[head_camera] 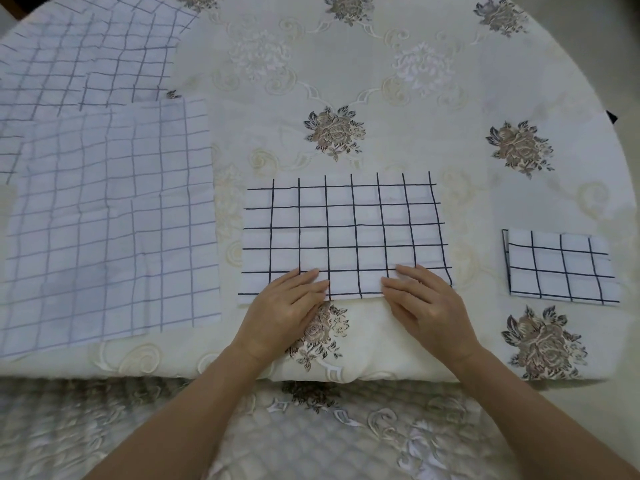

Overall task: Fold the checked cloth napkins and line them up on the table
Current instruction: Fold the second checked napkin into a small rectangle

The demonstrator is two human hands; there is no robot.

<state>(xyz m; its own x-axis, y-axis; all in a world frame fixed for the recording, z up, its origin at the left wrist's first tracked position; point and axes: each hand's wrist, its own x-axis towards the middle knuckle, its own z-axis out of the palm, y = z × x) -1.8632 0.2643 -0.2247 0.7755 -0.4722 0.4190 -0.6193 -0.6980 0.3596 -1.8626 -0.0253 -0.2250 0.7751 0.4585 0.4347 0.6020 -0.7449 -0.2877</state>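
Note:
A white napkin with a dark check lies as a wide rectangle in the middle of the table. My left hand and my right hand rest flat on its near edge, fingers straight and pointing inward, pressing the cloth down. To the right lies a small napkin folded into a rectangle. On the left, a pile of unfolded napkins is spread flat with the faint check side up, and more of them lie at the far left corner.
The round table is covered by a cream embroidered tablecloth with brown flower motifs. Its near edge hangs down in front of me, bunched under my wrists. The table's curved right edge runs close to the folded napkin.

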